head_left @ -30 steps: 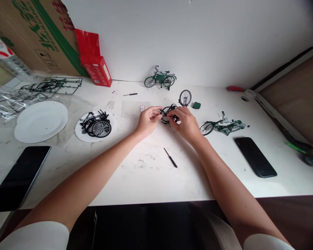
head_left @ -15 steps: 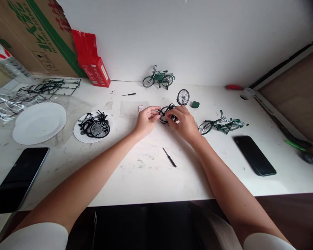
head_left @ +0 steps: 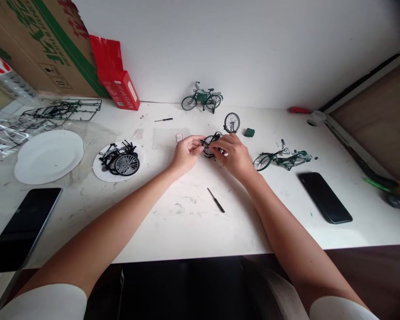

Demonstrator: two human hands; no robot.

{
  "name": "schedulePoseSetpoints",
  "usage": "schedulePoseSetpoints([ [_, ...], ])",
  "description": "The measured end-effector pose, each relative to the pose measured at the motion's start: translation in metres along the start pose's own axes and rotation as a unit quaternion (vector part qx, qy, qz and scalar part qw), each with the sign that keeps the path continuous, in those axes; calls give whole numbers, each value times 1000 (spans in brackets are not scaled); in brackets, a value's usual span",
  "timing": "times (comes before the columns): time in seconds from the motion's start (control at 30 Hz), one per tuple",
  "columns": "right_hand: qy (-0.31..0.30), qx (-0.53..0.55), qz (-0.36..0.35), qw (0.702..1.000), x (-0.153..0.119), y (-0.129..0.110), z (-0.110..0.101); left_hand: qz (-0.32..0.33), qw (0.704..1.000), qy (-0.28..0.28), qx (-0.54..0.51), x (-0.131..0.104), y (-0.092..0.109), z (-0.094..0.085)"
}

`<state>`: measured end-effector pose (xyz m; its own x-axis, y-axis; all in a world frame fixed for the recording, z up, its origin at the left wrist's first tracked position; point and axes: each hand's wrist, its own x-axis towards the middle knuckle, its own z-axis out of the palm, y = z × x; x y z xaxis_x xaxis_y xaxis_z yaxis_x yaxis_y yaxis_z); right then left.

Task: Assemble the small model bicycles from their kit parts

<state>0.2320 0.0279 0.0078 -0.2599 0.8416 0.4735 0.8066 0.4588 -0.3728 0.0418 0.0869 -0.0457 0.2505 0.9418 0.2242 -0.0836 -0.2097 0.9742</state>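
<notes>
Between my hands is a black model bicycle (head_left: pixel 209 144), one spoked wheel facing up towards me and its other wheel (head_left: pixel 232 122) standing out at the back right. My left hand (head_left: pixel 187 152) grips its left edge between thumb and fingers. From the right, my right hand (head_left: pixel 231 152) is closed in a pinch at the near wheel and covers part of the frame. Whether a small part sits in that pinch is hidden. A screwdriver (head_left: pixel 216 201) lies on the white table in front of my hands.
A green bicycle (head_left: pixel 202 98) stands at the back, another (head_left: pixel 283 158) lies right. Black parts fill a paper plate (head_left: pixel 96 173); white plates (head_left: pixel 50 155) are further left. Phones (head_left: pixel 325 198) (head_left: pixel 23 226), a red box (head_left: pixel 125 91), a second screwdriver (head_left: pixel 163 119) and a green piece (head_left: pixel 249 132) surround them.
The whole view has shifted slightly. The bicycle's far wheel has moved a little to the left; both hands keep nearly the same hold.
</notes>
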Motion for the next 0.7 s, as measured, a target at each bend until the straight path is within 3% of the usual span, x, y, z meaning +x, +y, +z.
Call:
schedulePoseSetpoints([
  [0.7,44,45,11,998,-3,8,16,11,1000,11,9,-4,3,2],
])
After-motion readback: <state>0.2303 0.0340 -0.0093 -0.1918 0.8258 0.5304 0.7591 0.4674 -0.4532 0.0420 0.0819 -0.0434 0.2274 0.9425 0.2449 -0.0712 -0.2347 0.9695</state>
